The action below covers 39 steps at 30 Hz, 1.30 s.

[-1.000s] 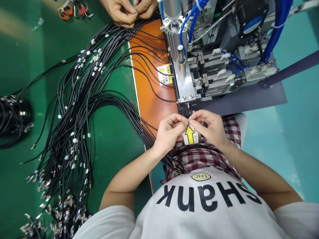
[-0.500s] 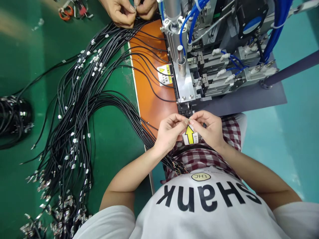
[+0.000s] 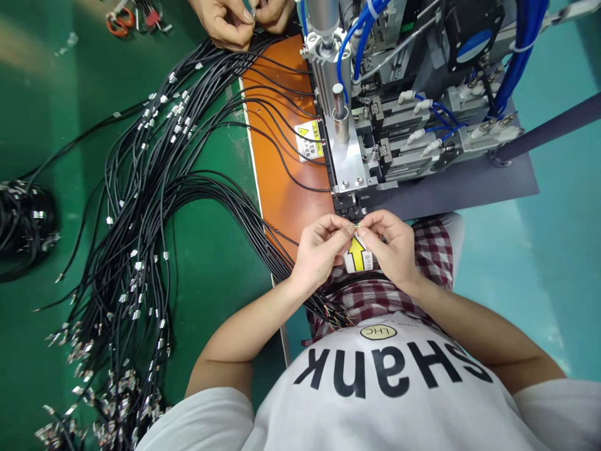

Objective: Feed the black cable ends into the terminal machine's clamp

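My left hand (image 3: 319,247) and my right hand (image 3: 392,244) meet fingertip to fingertip just in front of the machine (image 3: 350,150). Both are closed in a pinch on the thin coloured wires (image 3: 357,227) of a cable end, and my fingers hide most of it. Below them shows a white label with a yellow arrow (image 3: 359,257). A bundle of black cables (image 3: 248,219) runs from the green table across the orange board (image 3: 291,200), its stripped ends (image 3: 335,316) lying over my lap. Several single cables lead into the machine's edge.
Many black cables with metal connectors (image 3: 122,401) lie heaped on the green table (image 3: 211,282). At the far side another person's hands (image 3: 230,22) pinch something small. Orange-handled scissors (image 3: 121,22) lie at the back left. Blue air hoses (image 3: 516,69) hang over the machine.
Between my fingertips, a little more of the yellow-green wires now shows. My hands stay pinched in nearly the same place, and the view has shifted slightly.
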Each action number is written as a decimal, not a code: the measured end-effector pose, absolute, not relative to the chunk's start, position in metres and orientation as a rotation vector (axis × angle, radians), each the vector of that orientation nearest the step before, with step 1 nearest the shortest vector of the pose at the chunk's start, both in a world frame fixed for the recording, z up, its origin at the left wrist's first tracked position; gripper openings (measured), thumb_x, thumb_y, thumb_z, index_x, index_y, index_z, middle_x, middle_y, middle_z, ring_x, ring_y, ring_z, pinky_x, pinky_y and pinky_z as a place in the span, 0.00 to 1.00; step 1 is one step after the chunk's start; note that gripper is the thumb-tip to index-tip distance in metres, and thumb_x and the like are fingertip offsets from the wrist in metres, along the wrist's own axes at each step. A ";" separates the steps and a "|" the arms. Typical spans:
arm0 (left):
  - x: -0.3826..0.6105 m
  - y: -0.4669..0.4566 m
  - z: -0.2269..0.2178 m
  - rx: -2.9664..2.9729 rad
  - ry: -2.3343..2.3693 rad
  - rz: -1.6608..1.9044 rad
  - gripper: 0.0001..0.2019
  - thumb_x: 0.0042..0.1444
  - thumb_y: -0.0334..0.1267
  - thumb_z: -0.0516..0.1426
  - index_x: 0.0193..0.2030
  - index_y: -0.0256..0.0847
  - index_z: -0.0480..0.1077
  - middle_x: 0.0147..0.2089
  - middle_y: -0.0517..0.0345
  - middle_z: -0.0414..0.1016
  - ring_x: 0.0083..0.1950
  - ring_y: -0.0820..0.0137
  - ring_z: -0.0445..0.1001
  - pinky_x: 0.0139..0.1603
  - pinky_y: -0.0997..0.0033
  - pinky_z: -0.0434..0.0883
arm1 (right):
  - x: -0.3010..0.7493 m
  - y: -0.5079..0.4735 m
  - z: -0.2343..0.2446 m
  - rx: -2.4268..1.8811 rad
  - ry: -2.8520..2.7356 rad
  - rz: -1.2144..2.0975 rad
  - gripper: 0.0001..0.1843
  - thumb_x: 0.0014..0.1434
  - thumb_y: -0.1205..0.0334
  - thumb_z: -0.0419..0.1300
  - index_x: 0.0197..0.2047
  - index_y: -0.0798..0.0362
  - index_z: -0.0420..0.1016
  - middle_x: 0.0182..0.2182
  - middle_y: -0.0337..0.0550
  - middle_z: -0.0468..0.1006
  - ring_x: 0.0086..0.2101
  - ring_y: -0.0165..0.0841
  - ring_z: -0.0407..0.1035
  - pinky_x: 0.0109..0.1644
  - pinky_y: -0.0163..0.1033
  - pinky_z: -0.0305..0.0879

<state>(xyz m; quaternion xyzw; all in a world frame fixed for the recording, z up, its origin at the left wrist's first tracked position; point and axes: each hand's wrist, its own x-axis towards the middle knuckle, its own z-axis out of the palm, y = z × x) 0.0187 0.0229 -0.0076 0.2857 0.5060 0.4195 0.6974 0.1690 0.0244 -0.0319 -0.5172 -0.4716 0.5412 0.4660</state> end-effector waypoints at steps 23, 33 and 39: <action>0.019 0.008 -0.014 1.331 1.241 1.068 0.05 0.60 0.38 0.64 0.39 0.39 0.77 0.35 0.55 0.76 0.34 0.73 0.73 0.34 0.74 0.72 | 0.197 0.018 -0.019 -1.321 -1.687 1.007 0.05 0.65 0.63 0.60 0.35 0.48 0.73 0.33 0.41 0.76 0.32 0.34 0.69 0.39 0.42 0.67; -0.002 0.049 -0.030 2.129 1.372 0.857 0.08 0.69 0.33 0.53 0.49 0.41 0.74 0.45 0.52 0.75 0.49 0.68 0.75 0.51 0.67 0.76 | 0.207 0.068 -0.048 -1.445 -1.299 1.445 0.12 0.60 0.53 0.67 0.33 0.52 0.76 0.24 0.37 0.74 0.24 0.29 0.67 0.30 0.37 0.64; -0.002 0.057 -0.051 2.157 1.357 0.897 0.10 0.68 0.32 0.53 0.49 0.41 0.75 0.42 0.54 0.72 0.44 0.69 0.74 0.45 0.68 0.75 | 0.203 0.081 -0.069 -1.429 -1.132 1.581 0.13 0.57 0.52 0.70 0.32 0.53 0.78 0.23 0.36 0.75 0.23 0.27 0.66 0.29 0.35 0.64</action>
